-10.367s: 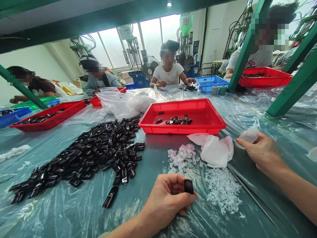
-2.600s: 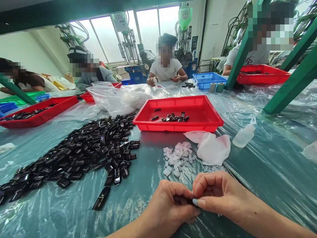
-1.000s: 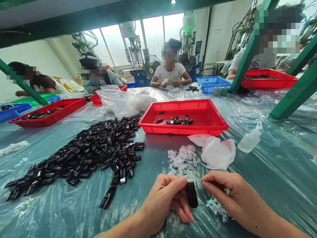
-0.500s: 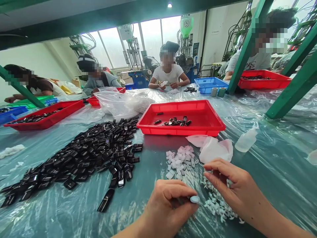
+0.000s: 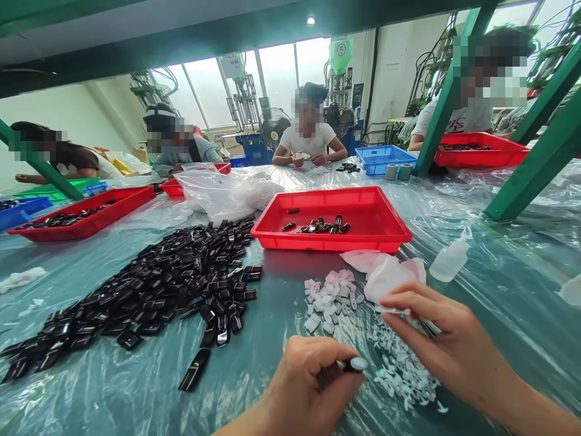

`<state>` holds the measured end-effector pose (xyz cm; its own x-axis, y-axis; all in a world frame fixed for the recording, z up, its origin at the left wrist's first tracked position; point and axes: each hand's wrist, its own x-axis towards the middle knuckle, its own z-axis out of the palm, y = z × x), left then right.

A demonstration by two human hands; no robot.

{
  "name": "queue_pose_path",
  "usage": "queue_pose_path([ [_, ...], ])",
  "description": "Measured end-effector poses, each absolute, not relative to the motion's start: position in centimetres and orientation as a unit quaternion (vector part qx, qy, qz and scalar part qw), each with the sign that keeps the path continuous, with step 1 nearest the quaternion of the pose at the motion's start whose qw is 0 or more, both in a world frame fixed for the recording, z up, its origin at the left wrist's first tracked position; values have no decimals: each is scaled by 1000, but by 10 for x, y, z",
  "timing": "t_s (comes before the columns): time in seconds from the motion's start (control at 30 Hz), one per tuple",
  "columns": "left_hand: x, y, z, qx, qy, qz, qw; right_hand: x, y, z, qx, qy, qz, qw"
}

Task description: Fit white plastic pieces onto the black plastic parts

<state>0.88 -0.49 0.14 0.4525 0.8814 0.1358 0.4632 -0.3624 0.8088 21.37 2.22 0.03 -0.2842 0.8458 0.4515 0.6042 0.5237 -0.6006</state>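
In the lower middle, my left hand point(image 5: 313, 378) is closed on a small black plastic piece, mostly hidden by the fingers. Its pale oval end point(image 5: 358, 364) points right. My right hand point(image 5: 445, 339) pinches the near edge of a crumpled white cloth point(image 5: 393, 275) between thumb and fingers. A thin metallic-looking sliver shows inside this hand, too covered to name. Below the right hand lies a scatter of tiny white plastic bits point(image 5: 402, 375). Small whitish translucent pieces point(image 5: 331, 293) are heaped between the hands and the tray. A large pile of glossy black plastic pieces point(image 5: 158, 281) spreads to the left.
A red tray point(image 5: 331, 245) with several black pieces stands ahead. A translucent squeeze bottle point(image 5: 449, 260) lies right of the cloth. Plastic sheeting covers the table. Green posts point(image 5: 521, 175) rise at the right. Co-workers sit around the far side, near more trays and a clear bag point(image 5: 209, 194).
My right hand has moved slightly right and closed on the cloth's edge. My left hand keeps the black piece, turned so more of its dark side shows.
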Motion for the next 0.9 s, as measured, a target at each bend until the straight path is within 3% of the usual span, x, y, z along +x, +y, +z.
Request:
queue_pose_path([
  [0.13,11,-5,0,787,406,324,334,202,3,14,-352,-824,287,339],
  [0.43,11,-4,7,771,397,284,409,200,2,13,-326,-842,287,320],
  [0.8,8,-3,-2,634,433,220,602,201,5,12,-330,-842,321,281],
  [0.9,8,3,2,589,467,262,605,207,15,1,-391,-829,249,314],
])
